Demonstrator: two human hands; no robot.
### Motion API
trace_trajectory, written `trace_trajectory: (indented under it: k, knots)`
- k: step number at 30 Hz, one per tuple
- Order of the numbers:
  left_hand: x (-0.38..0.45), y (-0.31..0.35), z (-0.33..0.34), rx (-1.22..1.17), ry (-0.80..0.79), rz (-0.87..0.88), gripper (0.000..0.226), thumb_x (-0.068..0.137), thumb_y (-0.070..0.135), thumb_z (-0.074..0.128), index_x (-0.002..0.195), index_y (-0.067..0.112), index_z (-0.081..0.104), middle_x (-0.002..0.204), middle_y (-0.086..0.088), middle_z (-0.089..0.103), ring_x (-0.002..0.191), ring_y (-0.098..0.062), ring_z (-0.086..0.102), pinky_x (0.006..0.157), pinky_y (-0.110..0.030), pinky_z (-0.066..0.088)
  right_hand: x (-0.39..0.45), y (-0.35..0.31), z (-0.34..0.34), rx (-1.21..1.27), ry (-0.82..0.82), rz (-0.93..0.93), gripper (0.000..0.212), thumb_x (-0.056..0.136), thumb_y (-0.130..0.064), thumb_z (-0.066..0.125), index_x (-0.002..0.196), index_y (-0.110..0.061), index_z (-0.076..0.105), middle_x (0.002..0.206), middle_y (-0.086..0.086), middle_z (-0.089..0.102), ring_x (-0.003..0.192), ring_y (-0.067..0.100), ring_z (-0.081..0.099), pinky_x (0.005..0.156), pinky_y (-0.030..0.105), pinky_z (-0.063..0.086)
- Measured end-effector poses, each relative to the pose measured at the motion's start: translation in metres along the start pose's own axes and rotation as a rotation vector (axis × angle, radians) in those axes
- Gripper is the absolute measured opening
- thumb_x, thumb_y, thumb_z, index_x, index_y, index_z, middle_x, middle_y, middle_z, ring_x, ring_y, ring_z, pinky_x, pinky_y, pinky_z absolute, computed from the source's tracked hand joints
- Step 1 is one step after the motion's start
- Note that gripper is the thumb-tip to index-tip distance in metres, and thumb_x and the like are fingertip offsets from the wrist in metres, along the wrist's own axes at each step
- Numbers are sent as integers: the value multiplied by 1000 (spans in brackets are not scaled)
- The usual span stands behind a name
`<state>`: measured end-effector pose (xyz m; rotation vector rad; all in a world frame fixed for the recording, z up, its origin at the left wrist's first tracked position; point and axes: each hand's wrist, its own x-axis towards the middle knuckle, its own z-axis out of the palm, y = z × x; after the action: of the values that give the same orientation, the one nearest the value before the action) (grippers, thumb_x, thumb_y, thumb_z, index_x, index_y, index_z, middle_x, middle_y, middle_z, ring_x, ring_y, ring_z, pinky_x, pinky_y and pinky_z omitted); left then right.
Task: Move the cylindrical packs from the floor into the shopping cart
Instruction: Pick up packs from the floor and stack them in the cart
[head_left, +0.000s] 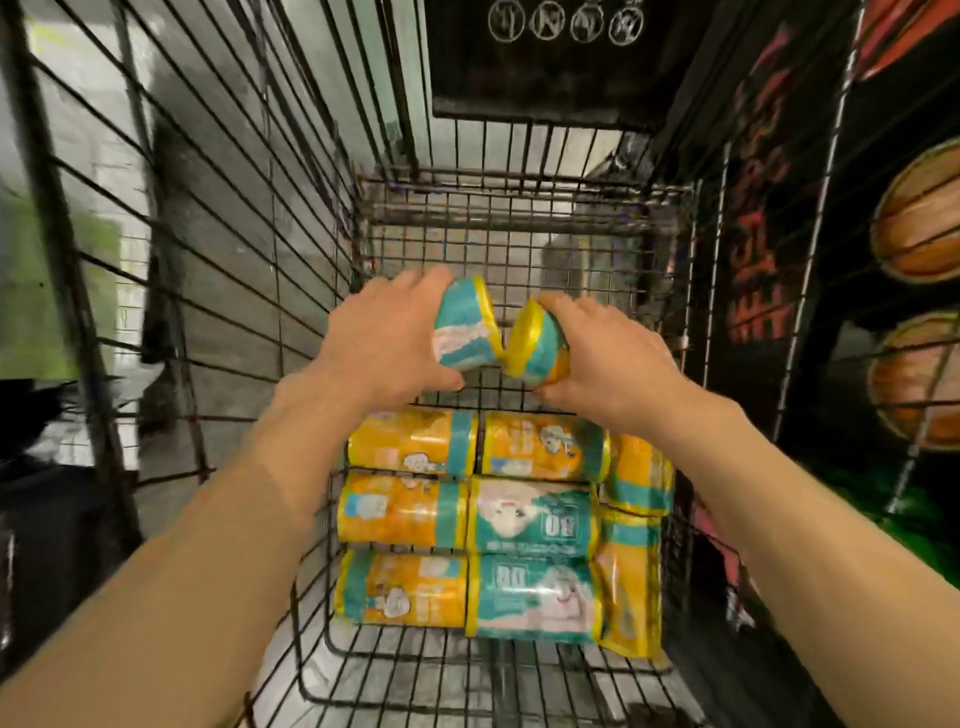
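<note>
Two bare forearms reach in from the bottom corners toward frame centre. Below them, lower centre, stacked packs (498, 525) lie on their sides in rows on the cart floor, orange and teal, touching each other. Left hand (387, 340) grips a teal pack (465, 327), fingers over the top, thumb under. Right hand (597, 353) grips a second pack (535, 345) the same way, yellow end facing left. The two held packs touch at their lower edges, above the stack. Shopping cart (519, 208) wire front wall behind; black sign upper centre.
</note>
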<state>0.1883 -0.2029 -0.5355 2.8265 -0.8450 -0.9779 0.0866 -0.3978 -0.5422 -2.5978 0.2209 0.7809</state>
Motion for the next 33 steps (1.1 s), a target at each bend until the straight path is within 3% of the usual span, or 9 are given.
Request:
trace_trajectory:
  k: [9,15,20,23,27,31,33]
  knots:
    - [28,1,33,318,-250,176,92,67,54,82,143,32,33,131,-1,54,120,-30,52,97,-45,44,33,10,25,-116,-186,-82,85,80,-48,77,149,-28,32,128,8,56,119,35,56,96,45,45]
    - [45,-6,40,427,-299,215,95,65,57,83,140,29,32,128,-2,56,118,-31,53,97,-48,45,45,9,38,-117,-239,-93,82,81,-48,77,148,-27,35,126,6,56,120,32,54,103,46,40]
    - [47,-16,44,308,-337,195,92,65,53,83,139,28,34,127,-3,56,116,-30,55,92,-46,46,53,0,53,-175,-277,-90,81,85,-41,73,150,-24,28,141,11,48,133,36,46,114,53,34]
    - [49,-16,44,242,-411,162,97,68,54,81,146,27,29,133,-5,52,120,-31,52,85,-43,41,58,-3,53,-159,-344,-68,83,86,-47,70,153,-25,26,145,12,43,137,36,40,116,54,30]
    - [46,-12,40,149,-500,91,84,81,57,65,150,28,26,141,-6,46,127,-34,46,98,-47,41,60,-11,45,-55,-425,-14,80,86,-64,56,153,-28,32,142,11,43,136,36,39,112,54,32]
    - [42,-9,34,-2,-612,23,68,88,43,58,148,27,31,137,-6,51,120,-31,51,102,-48,45,57,-11,44,12,-438,18,64,92,-57,55,149,-33,41,137,7,51,130,33,45,107,49,35]
    - [41,-7,28,-80,-649,-16,59,94,39,50,150,28,33,146,-8,49,127,-31,48,108,-49,40,56,-9,45,61,-432,30,56,95,-54,50,146,-33,45,140,7,55,130,33,48,109,50,36]
